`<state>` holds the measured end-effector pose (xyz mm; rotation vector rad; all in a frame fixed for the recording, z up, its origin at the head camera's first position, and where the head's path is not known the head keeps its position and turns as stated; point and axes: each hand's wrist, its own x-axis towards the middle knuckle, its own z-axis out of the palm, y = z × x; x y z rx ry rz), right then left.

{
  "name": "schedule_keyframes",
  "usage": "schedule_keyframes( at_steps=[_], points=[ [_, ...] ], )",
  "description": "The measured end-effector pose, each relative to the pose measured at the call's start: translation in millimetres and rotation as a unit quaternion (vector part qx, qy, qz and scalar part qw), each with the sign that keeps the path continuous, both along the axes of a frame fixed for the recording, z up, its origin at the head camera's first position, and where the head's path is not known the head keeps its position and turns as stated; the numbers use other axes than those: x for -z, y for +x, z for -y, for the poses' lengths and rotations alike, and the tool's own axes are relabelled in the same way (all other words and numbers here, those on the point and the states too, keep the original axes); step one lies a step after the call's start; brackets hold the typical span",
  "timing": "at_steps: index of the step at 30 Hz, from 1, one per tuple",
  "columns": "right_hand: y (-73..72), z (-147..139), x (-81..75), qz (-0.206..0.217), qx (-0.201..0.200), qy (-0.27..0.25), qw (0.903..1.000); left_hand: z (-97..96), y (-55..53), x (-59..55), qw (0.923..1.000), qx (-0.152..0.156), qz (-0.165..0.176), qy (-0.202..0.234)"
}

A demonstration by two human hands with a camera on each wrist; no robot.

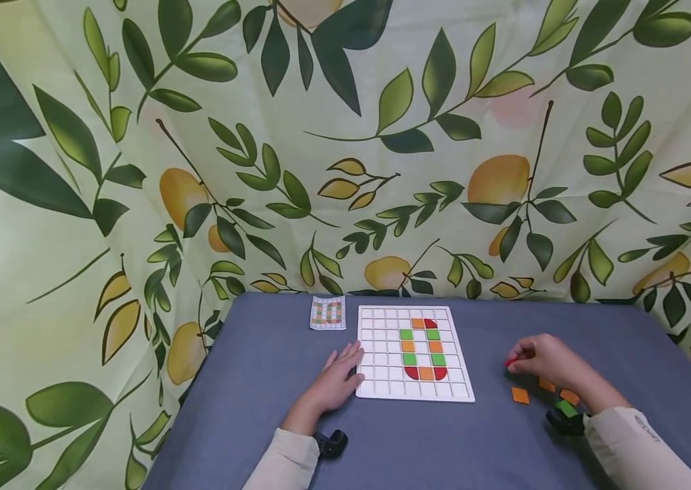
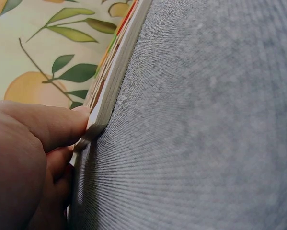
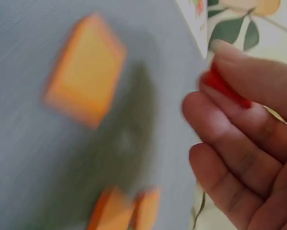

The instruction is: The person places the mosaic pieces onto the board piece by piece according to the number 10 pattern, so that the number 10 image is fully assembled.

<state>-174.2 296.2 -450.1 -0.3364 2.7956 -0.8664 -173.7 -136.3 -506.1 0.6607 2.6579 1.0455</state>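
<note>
A white grid board (image 1: pixel 380 388) lies on the blue-grey cloth, with green, orange and red tiles forming a ring on its right half. My left hand (image 1: pixel 336 381) rests at the board's left edge, fingers extended; in the left wrist view the thumb (image 2: pixel 62 125) touches the board's edge (image 2: pixel 105 111). Out to the right of the board, my right hand (image 1: pixel 546 361) pinches a small red tile (image 3: pixel 224 88) between thumb and fingers, above the cloth. An orange tile (image 1: pixel 520 395) lies just below that hand.
Behind the board's left corner lies a small printed card (image 1: pixel 328 313) with a coloured grid pattern. More orange tiles (image 1: pixel 569 397) and a green tile (image 1: pixel 566 408) lie beneath the right wrist. A leaf-patterned curtain (image 1: pixel 382 204) hangs behind the table.
</note>
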Motion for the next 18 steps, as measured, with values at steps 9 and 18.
schedule_keyframes(
  at_steps=[9,18],
  points=[
    [-61.0,72.3,4.0,-0.033,0.024,-0.064,0.9971,0.0,1.9,-2.1,1.0000,-0.003,-0.005,-0.005],
    [-99.5,135.2,20.7,-0.042,0.029,-0.071,0.9962,-1.6,3.1,-2.2,0.9998,-0.010,-0.010,-0.014]
  ],
)
